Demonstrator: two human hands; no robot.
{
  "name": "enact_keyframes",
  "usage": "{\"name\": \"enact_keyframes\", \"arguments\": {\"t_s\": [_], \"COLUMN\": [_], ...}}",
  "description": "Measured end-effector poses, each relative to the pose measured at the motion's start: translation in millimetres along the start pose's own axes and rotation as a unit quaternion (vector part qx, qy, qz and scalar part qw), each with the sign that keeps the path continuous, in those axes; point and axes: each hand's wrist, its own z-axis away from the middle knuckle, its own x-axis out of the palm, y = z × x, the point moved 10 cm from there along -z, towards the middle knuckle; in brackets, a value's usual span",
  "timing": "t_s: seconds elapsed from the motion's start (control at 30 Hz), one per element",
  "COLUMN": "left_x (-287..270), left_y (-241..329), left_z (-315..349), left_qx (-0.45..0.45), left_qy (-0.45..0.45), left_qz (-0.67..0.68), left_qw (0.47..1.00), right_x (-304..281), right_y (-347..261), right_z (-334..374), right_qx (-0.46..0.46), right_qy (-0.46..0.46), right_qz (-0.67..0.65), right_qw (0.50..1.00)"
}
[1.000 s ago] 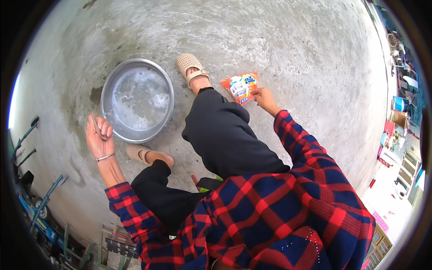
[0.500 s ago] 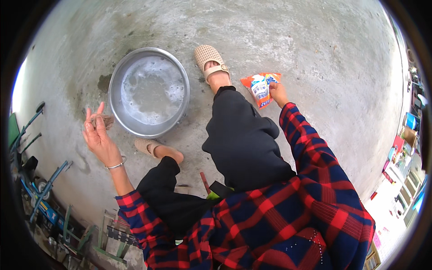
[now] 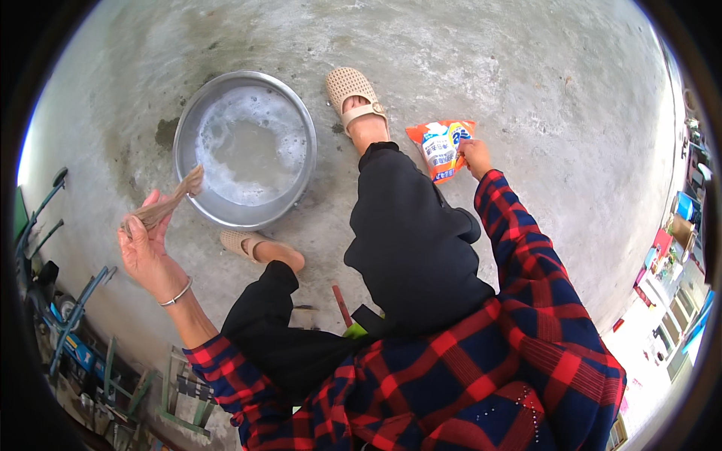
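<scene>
The left grip pinches a now-unfurled brown cloth; the right grip, an orange packet.

The grey, stained concrete floor carries a round silver metal basin, with a dark patch at its left, a beige perforated strapped clog at its right and the matching clog on its near side.
</scene>
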Motion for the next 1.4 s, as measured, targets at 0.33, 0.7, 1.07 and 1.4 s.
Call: {"name": "enact_keyframes", "arguments": {"t_s": [0.33, 0.7, 1.07, 1.4], "left_x": [6.1, 10.5, 9.3, 12.2], "left_y": [-3.8, -0.6, -2.1, -0.3], "left_z": [3.5, 6.4, 6.8, 8.3], "left_qx": [-0.034, -0.042, -0.054, -0.058], "left_qy": [-0.041, -0.035, -0.033, -0.037], "left_qz": [0.083, 0.074, 0.075, 0.083], "left_qw": [0.995, 0.996, 0.995, 0.994], "right_x": [16.5, 38.9, 15.1, 23.9], "right_y": [48.2, 66.0, 28.0, -44.0], "right_z": [21.9, 39.6, 29.5, 30.3], "right_qx": [0.237, 0.292, -0.038, -0.089], "right_qy": [-0.134, -0.134, 0.002, 0.175], "right_qz": [-0.040, 0.071, -0.032, 0.438], "right_qw": [0.961, 0.944, 0.999, 0.877]}}
